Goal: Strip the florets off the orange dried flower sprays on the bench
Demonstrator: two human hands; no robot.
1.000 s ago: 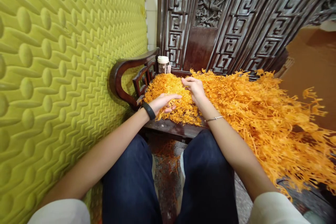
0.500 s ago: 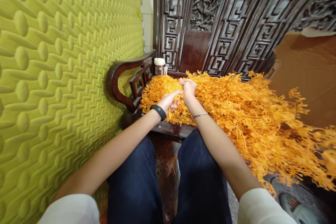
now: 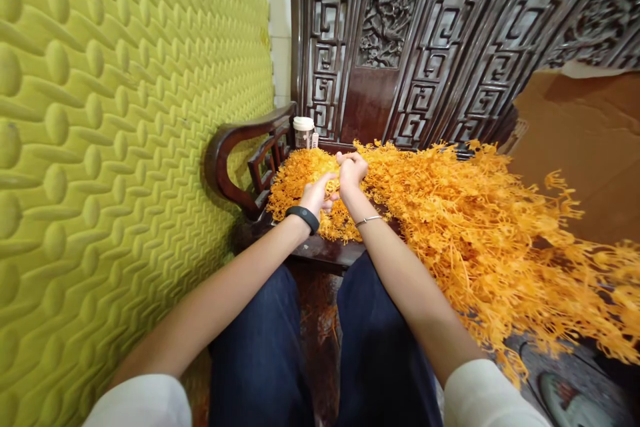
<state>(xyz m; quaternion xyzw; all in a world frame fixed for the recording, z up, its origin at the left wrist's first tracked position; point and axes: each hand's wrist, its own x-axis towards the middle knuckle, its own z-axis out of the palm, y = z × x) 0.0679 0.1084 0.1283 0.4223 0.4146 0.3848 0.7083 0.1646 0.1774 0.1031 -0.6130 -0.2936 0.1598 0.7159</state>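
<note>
A big heap of orange plastic sprigs (image 3: 465, 213) covers the seat of a dark carved wooden bench (image 3: 235, 147). My left hand (image 3: 317, 195), with a black band on the wrist, is closed on a small orange sprig (image 3: 331, 185) just above the heap's left end. My right hand (image 3: 351, 171), with a thin metal bracelet, is curled in a fist right beside it, gripping the same sprig from the other side. The two hands touch each other.
A small jar with a white lid (image 3: 303, 131) stands in the bench's back left corner. A yellow-green padded wall (image 3: 115, 147) rises on the left. Brown cardboard (image 3: 585, 140) leans at the right. My knees in dark trousers (image 3: 310, 347) are below, with orange bits on the floor.
Both hands have drawn together and closed; a second ago they lay apart with looser fingers on the heap. The camera has tilted slightly.
</note>
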